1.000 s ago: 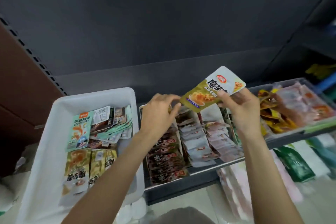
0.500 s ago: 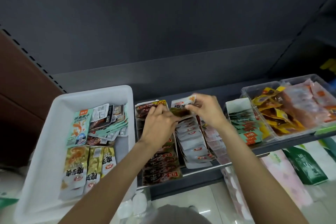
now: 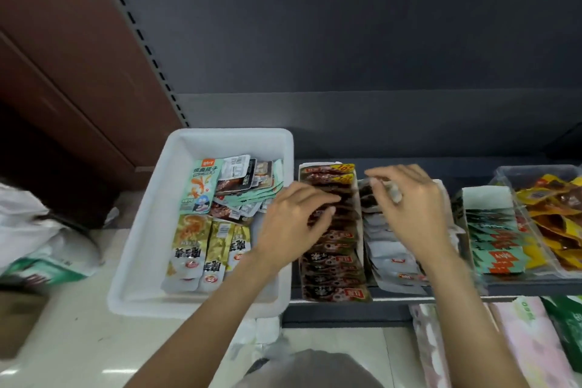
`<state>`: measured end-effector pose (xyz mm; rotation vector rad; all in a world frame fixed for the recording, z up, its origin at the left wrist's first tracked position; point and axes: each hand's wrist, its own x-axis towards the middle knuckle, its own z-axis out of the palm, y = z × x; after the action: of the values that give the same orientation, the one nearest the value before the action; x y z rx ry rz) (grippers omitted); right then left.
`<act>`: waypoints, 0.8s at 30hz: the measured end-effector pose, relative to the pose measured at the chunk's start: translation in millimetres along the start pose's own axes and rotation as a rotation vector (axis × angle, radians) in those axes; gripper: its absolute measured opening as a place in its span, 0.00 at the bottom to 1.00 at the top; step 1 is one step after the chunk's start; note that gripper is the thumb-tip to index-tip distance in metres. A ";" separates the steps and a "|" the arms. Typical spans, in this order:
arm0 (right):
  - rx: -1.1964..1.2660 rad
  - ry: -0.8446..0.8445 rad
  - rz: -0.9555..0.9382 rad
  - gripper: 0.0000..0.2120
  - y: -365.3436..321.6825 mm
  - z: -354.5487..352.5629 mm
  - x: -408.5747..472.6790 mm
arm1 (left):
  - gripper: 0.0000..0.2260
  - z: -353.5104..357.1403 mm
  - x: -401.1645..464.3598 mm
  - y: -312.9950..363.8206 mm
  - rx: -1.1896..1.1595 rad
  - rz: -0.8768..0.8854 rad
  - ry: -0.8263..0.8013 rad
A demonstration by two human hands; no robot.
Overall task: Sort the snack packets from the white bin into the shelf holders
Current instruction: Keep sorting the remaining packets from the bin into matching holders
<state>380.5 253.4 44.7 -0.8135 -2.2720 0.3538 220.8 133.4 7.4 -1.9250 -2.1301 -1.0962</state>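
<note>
Mid-sort, well short of done; white bin (image 3: pixel 151 230) holds a fair load: teal fish-snack packets (image 3: pixel 201 186) fanned across the back, dark packets with white label backs (image 3: pixel 239 176) mixed in, three gold konjac packets (image 3: pixel 209 249) laid side by side at the front. Shelf holders are filling: left holder (image 3: pixel 359 198) has a full row of dark brown packets (image 3: pixel 333 264) front to back; next holder has a row of white packets (image 3: pixel 393 257); further right a teal-and-orange row (image 3: pixel 494 242), then a clear tray (image 3: pixel 510 173) of yellow-and-brown packets (image 3: pixel 557 214). Left hand (image 3: pixel 296 224) sits over the brown row, fingers curled loosely, touching the packet tops; doesn't look clamped on anything. Right hand (image 3: pixel 409 211) is at the back of the white row, fingertips pinching something pale, probably a packet (image 3: pixel 393 194) being seated, though blur makes that uncertain. Judgement: one packet going in now; everything in the bin is left to place, gold type included.
</note>
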 end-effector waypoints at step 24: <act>0.269 -0.845 0.740 0.05 -170.1 252.9 -47.2 | 0.35 -76.2 -115.0 -160.7 0.318 -0.639 -0.737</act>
<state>156.2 86.9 -86.1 -1.5447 -2.4437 1.5477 71.7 1.7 -65.1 -1.6802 -3.1856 0.0186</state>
